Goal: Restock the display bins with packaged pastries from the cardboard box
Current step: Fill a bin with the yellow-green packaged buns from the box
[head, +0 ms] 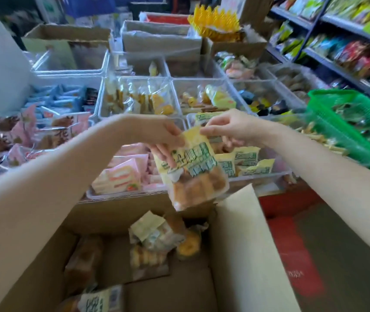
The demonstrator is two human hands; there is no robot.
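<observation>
cardboard box point(235, 255) sits nearest, a few packs left inside. above it both hands, left hand point(163, 134) and right hand point(229, 129), pinch one pastry pack point(190, 170) by its top edge (slippery film); a loose pinch could drop it short of the yellow-pack bin point(278, 171) beyond.

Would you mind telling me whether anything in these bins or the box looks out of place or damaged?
Nothing stands out as damaged or spilled. Both hands, left hand and right hand, hold one yellow pastry pack above the cardboard box, near the bin of matching packs. The remaining packs in the box lie loosely jumbled.
</observation>
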